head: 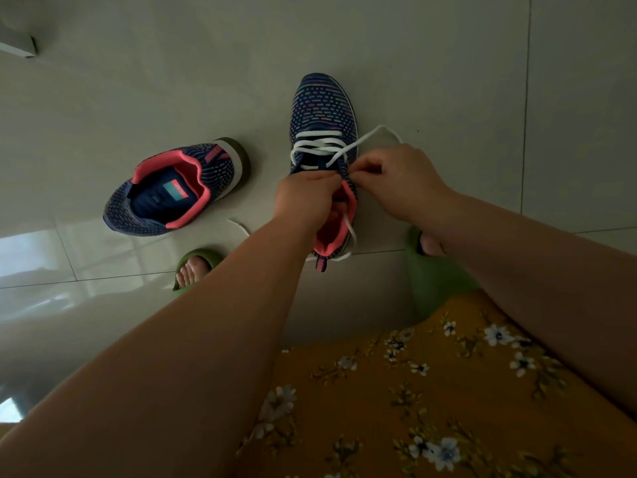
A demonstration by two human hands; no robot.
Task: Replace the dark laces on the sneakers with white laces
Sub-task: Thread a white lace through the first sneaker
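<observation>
Yellow floral fabric [448, 391] fills my six o'clock. Past it, my left hand [305, 198] grips the laced sneaker [322, 108] at twelve; my right hand [396, 181] pinches the white lace [365, 138]. Tugging hard could slacken the crossings.

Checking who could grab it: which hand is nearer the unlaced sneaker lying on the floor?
Left. The left hand is on the laced sneaker, beside the unlaced sneaker; the right hand is farther off.
</observation>
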